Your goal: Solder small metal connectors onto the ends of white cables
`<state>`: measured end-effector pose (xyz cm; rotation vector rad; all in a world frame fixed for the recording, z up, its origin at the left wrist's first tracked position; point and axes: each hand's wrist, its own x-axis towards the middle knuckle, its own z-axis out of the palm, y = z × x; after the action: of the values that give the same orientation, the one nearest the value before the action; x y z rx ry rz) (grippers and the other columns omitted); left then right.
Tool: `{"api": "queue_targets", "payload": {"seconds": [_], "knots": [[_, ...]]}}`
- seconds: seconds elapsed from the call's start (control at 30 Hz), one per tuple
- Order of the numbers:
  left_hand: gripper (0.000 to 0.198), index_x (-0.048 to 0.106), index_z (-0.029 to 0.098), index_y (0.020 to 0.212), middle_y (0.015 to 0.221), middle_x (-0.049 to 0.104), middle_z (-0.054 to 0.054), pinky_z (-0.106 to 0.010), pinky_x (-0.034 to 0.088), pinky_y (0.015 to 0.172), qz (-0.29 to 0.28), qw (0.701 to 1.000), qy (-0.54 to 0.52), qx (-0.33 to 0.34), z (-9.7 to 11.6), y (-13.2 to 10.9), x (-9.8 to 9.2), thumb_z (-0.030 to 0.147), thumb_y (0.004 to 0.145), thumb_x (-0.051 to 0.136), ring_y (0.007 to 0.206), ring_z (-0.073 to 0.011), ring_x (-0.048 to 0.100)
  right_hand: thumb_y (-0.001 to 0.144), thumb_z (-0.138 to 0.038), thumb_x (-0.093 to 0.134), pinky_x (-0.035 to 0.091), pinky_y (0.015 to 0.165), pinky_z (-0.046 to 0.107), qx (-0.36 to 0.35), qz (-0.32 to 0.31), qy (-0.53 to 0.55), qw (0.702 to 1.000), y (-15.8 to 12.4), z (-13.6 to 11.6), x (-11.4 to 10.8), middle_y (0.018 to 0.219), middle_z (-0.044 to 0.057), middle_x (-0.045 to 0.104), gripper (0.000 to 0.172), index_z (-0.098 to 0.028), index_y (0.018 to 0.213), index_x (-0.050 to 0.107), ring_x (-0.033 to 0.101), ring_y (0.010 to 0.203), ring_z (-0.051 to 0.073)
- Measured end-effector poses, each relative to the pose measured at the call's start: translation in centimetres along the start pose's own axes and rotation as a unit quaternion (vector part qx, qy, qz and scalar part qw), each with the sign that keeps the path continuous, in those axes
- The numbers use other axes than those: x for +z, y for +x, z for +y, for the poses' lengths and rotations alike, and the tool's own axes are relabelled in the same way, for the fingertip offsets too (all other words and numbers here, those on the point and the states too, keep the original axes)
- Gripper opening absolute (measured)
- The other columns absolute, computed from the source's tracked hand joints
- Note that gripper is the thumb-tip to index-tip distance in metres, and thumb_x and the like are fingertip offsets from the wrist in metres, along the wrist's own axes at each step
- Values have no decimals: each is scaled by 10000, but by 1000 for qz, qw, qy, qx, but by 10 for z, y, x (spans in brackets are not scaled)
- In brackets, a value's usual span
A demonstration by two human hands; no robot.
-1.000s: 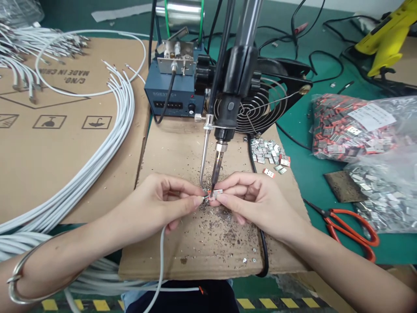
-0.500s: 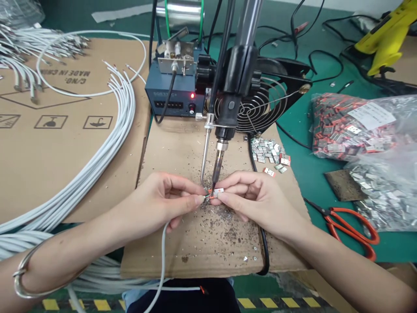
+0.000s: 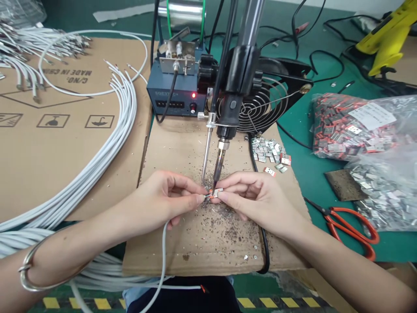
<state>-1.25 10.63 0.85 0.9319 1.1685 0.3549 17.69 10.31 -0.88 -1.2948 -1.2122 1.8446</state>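
Observation:
My left hand (image 3: 177, 198) pinches the end of a white cable (image 3: 163, 256) between thumb and fingertips; the cable hangs down from under the palm. My right hand (image 3: 252, 195) grips a small USB connector (image 3: 217, 192) with a metal shell and orange-red insulation. The cable's wire end meets the connector's back, right beneath the tip of a soldering iron (image 3: 219, 167) clamped upright in a stand. A thin metal solder feed tube (image 3: 207, 152) ends just left of the tip. Fingers partly hide the joint.
A blue solder feeder (image 3: 176, 93) with a solder spool (image 3: 185, 15) stands behind, beside a black fan (image 3: 257, 106). Loose connectors (image 3: 269, 150), bagged connectors (image 3: 345, 130) and orange-handled cutters (image 3: 352, 226) lie right. Bundled white cables (image 3: 120, 130) lie left on cardboard (image 3: 65, 161).
The connector in my right hand has tilted slightly and sits closer against the wire end. Both hands stay under the iron's tip; the view has shifted a little.

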Motion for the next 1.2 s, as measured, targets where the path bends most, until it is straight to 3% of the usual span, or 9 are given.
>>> {"api": "queue_targets", "payload": {"seconds": [0.4,0.63,1.2], "knots": [[111,644,132,723,399,461,89,-126,285,324,-7,1000,28,8,5,-4,1,234,749,612,323,-35,385,698,-205,713,272,319,152,0,-31,29,999,2,-2,-4,665,50,731,88,-156,760,675,414,352,31],[92,651,136,733,374,461,90,-130,281,320,0,999,34,4,5,-4,1,217,743,611,316,-41,384,695,-185,710,449,494,189,0,-20,15,1000,1,-3,-4,662,38,732,57,-177,740,676,642,573,112],[118,662,137,738,427,486,74,-107,305,304,-6,1000,26,4,2,-4,1,245,742,616,315,-29,388,706,-215,696,454,515,201,-7,-40,9,999,0,-2,-5,659,25,733,78,-179,770,669,644,574,106]]}}
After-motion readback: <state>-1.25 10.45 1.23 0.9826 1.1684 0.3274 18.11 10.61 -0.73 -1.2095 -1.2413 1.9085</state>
